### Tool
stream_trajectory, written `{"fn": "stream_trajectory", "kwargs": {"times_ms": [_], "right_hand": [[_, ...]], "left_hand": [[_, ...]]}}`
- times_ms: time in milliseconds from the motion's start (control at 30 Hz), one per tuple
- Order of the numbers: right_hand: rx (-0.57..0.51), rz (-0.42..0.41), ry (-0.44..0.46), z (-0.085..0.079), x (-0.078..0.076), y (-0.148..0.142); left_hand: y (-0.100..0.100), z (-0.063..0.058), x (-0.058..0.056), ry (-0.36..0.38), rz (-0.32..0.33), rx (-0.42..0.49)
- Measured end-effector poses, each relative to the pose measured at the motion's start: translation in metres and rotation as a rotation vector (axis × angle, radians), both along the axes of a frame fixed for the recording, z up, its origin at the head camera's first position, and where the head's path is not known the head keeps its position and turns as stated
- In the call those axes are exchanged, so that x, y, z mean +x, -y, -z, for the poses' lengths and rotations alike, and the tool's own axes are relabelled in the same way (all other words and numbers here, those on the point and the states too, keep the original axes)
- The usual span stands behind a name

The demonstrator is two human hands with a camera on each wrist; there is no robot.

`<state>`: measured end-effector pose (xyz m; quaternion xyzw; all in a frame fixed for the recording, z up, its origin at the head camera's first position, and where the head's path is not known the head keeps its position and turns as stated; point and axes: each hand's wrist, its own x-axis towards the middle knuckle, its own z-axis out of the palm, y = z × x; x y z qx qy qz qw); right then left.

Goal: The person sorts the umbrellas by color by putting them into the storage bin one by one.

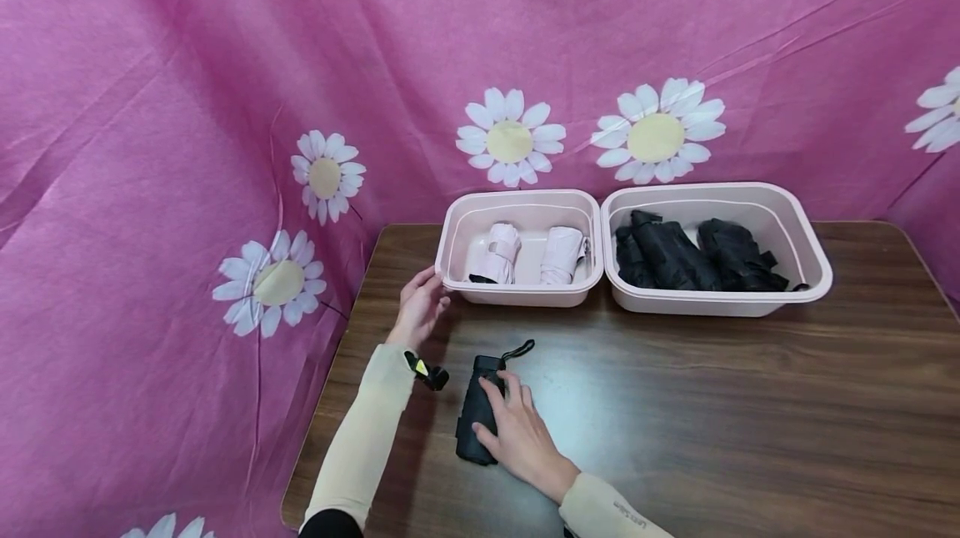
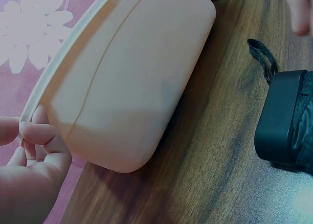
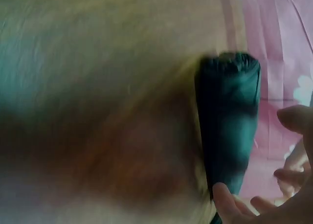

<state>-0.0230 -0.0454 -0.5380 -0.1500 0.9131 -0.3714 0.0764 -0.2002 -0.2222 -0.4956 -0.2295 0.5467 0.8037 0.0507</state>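
My left hand [image 1: 422, 309] pinches the rim of the smaller pale pink bin [image 1: 525, 296] at its near left corner; the left wrist view shows thumb and fingers on either side of that rim. On the table in front lies a folded black umbrella [image 1: 474, 425], its strap [image 1: 519, 349] pointing toward the bins. Over it is my right hand [image 1: 521, 429], fingers spread and slightly bent, fingertips right at the umbrella's side. In the right wrist view the umbrella [image 3: 229, 116] has a fingertip at its lower end. Two folded pale pink umbrellas [image 1: 504, 253] are inside the smaller bin.
A larger pale pink bin [image 1: 697, 304] stands right beside the smaller one and holds several folded black umbrellas [image 1: 671, 254]. Both rest at the back of the wooden table [image 1: 712, 404], against a pink flowered cloth [image 1: 420, 62]. The cloth also hangs along the left edge.
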Motion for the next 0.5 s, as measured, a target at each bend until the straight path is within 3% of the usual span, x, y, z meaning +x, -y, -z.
{"fn": "stream_trajectory", "kwargs": {"times_ms": [233, 500], "right_hand": [[0.002, 0.032, 0.039, 0.002, 0.005, 0.014], [0.133, -0.131, 0.06, 0.006, 0.005, 0.015]], "left_hand": [[0.0, 0.0, 0.0, -0.01, 0.005, -0.005], [0.0, 0.001, 0.0, -0.016, 0.013, -0.009]]}}
